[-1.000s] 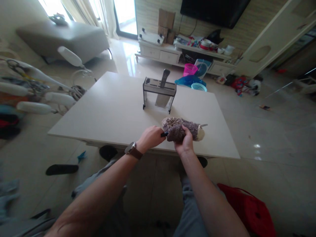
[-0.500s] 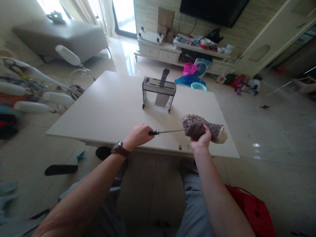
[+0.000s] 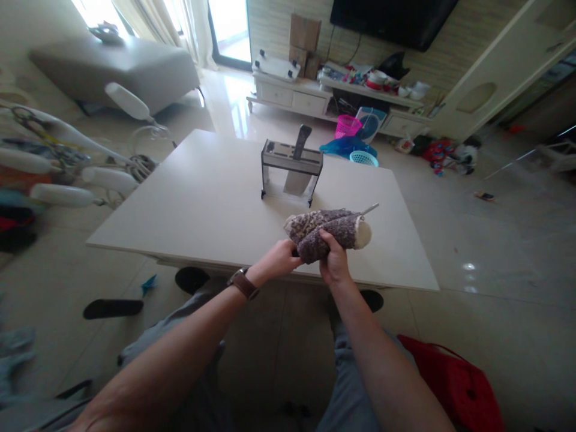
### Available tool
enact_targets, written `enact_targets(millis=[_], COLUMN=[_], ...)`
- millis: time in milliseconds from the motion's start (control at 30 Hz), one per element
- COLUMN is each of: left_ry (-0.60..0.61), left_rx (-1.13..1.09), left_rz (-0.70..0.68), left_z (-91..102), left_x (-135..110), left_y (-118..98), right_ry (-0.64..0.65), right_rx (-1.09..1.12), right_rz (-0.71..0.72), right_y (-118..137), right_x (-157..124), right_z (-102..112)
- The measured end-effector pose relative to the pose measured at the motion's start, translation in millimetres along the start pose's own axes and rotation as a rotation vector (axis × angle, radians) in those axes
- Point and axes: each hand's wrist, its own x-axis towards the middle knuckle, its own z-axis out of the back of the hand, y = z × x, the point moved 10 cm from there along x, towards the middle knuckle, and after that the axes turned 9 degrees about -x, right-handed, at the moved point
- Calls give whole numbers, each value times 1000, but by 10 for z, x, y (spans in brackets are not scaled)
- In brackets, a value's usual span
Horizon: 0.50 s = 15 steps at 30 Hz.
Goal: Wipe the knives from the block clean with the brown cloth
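My right hand [image 3: 333, 264] is closed around a fuzzy brown-and-cream sock-like cloth [image 3: 326, 229], held just above the near edge of the white table [image 3: 207, 204]. My left hand [image 3: 278, 259], with a watch on its wrist, is closed on the black handle of a thin metal rod. The rod runs through the cloth, and its silver tip [image 3: 371, 209] sticks out at the cloth's far right end. The handle itself is hidden between my left hand and the cloth.
A clear knife block [image 3: 291, 171] holding a black-handled cleaver stands mid-table behind my hands. White chair legs [image 3: 76, 174] crowd the left. A red bag [image 3: 454, 384] lies on the floor at right. A TV stand [image 3: 324, 99] with clutter lines the far wall.
Half a second ago the rod was drawn out leftward with the cloth near its tip. Now my hands have come together and the rod is pushed through the cloth again.
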Motion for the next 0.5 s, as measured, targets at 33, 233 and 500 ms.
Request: enact_targets(millis=[33, 233, 500], left_ry=[-20, -72, -108], left_rx=[-11, 31, 476], left_rz=[-21, -59, -10], left_z=[-13, 13, 66], left_x=[2, 30, 25], left_y=[-19, -28, -142], right_ry=[4, 4, -61], right_rx=[-10, -48, 66], right_rz=[1, 4, -168], right_y=[-9, -9, -201], right_x=[-10, 25, 21], right_z=[-17, -8, 44])
